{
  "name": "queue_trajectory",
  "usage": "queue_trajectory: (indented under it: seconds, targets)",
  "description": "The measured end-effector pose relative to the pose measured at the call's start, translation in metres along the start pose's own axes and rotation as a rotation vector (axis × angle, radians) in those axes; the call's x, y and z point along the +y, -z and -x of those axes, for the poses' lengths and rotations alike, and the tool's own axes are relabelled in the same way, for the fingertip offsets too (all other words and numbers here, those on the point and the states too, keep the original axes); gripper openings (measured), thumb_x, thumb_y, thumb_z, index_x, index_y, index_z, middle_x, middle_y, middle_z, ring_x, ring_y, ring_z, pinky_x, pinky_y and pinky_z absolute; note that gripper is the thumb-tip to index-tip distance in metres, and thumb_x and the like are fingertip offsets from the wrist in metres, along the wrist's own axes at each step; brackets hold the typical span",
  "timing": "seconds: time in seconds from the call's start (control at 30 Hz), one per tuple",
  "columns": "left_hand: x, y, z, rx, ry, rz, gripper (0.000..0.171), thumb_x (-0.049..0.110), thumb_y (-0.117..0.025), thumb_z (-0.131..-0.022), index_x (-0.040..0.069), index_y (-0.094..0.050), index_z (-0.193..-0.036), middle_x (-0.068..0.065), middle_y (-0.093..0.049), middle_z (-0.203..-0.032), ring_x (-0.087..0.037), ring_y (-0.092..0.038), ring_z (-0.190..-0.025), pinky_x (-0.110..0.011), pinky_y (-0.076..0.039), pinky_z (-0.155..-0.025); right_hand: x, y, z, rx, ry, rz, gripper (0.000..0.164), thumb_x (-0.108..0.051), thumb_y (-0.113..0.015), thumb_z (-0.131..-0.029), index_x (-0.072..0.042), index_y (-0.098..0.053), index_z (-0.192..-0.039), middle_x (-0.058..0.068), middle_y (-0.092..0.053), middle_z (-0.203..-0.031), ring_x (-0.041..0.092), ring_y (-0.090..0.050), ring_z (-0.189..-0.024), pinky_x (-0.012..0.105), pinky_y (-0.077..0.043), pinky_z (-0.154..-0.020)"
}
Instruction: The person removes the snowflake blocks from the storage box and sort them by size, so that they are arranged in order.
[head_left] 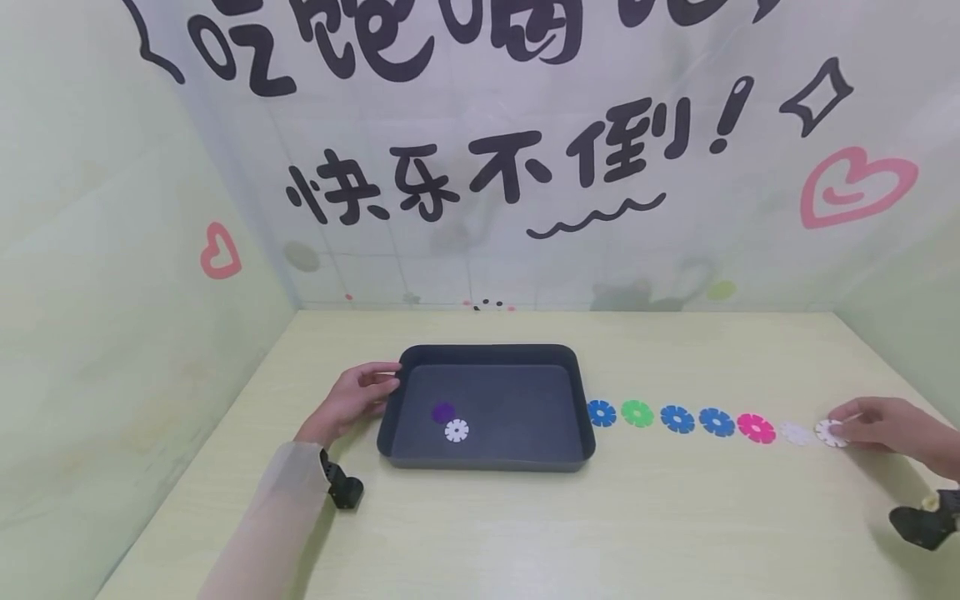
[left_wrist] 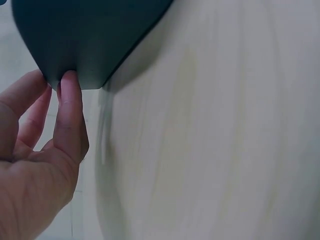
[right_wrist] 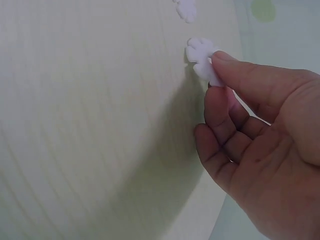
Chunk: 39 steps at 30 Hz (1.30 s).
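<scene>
My right hand (head_left: 892,425) pinches a white snowflake disc (head_left: 830,432) between thumb and fingertips at the right end of a row of discs. The right wrist view has the same white disc (right_wrist: 201,52) held at its edge, tilted, close over the table. At the tray's left side, my left hand (head_left: 356,398) grips the wall of a dark grey rectangular tray (head_left: 487,465) near the back corner. In the left wrist view its fingertips (left_wrist: 70,82) lie on the outer wall. A purple disc (head_left: 443,412) and another white disc (head_left: 457,431) lie inside the tray.
From the tray's right side a row runs rightward: a blue disc (head_left: 602,412), a green disc (head_left: 637,413), two more blue discs (head_left: 677,419), a pink disc (head_left: 756,428) and a pale disc (head_left: 796,433). Printed cloth walls (head_left: 480,267) border the pale wooden table (head_left: 480,533).
</scene>
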<state>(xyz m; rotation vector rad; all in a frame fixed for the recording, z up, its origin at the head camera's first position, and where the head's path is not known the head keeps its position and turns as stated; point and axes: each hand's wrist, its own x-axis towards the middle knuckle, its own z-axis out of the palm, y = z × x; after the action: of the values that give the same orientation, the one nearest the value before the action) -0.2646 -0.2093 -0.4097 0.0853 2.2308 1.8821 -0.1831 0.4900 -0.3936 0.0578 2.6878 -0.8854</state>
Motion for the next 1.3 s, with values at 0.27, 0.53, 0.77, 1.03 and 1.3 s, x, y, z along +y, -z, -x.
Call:
queue_trajectory:
  seconds: [0.27,0.53,0.77,1.03,1.3]
  targets:
    - [0.001,-0.001,0.001,-0.002,-0.003,-0.003,0.045,0.006,-0.061,-0.088,-0.004,-0.046,-0.130,-0.022,-0.053,-0.116,-0.014,-0.059,-0.086,-0.026,-0.052,-0.070,0.002,-0.006,-0.001,0.049,0.033,0.087,0.044,-0.023,-0.064,-0.086,0.015,-0.057,-0.106,0.015,-0.063,-0.094,-0.007,-0.045,-0.072,0.021,-0.044,-0.062]
    - [0.001,0.000,0.004,-0.008,-0.014,0.004,0.047,0.007,-0.061,-0.088,-0.005,-0.045,-0.130,-0.023,-0.052,-0.115,-0.013,-0.059,-0.084,-0.026,-0.052,-0.070,0.004,-0.009,-0.003,0.076,0.027,0.120,0.043,-0.026,-0.065,-0.085,0.012,-0.059,-0.105,0.028,-0.059,-0.102,0.019,-0.056,-0.085,0.031,-0.046,-0.067]
    - [-0.001,0.001,0.003,-0.024,-0.039,0.008,0.044,0.010,-0.064,-0.086,-0.001,-0.051,-0.126,-0.018,-0.056,-0.111,-0.014,-0.060,-0.085,-0.026,-0.052,-0.070,-0.005,-0.009,0.000,0.112,0.049,0.094,0.040,-0.019,-0.061,-0.088,0.015,-0.054,-0.108,0.026,-0.059,-0.098,0.005,-0.049,-0.072,0.026,-0.046,-0.058]
    - [0.001,0.000,0.002,-0.005,-0.005,-0.010,0.046,0.007,-0.061,-0.088,-0.004,-0.045,-0.130,-0.024,-0.051,-0.117,-0.013,-0.059,-0.086,-0.026,-0.052,-0.071,-0.066,-0.018,-0.005,0.087,0.200,0.117,0.035,-0.019,-0.062,-0.088,0.009,-0.057,-0.108,0.006,-0.059,-0.082,0.012,-0.052,-0.067,0.026,-0.048,-0.059]
    - [0.001,0.000,0.001,0.008,-0.003,-0.021,0.045,0.008,-0.061,-0.088,-0.003,-0.047,-0.130,-0.020,-0.054,-0.114,-0.011,-0.059,-0.082,-0.024,-0.052,-0.068,-0.143,-0.040,-0.019,0.035,0.451,0.089,0.025,-0.010,-0.066,-0.084,0.003,-0.059,-0.103,0.003,-0.055,-0.071,0.015,-0.050,-0.061,0.025,-0.046,-0.056]
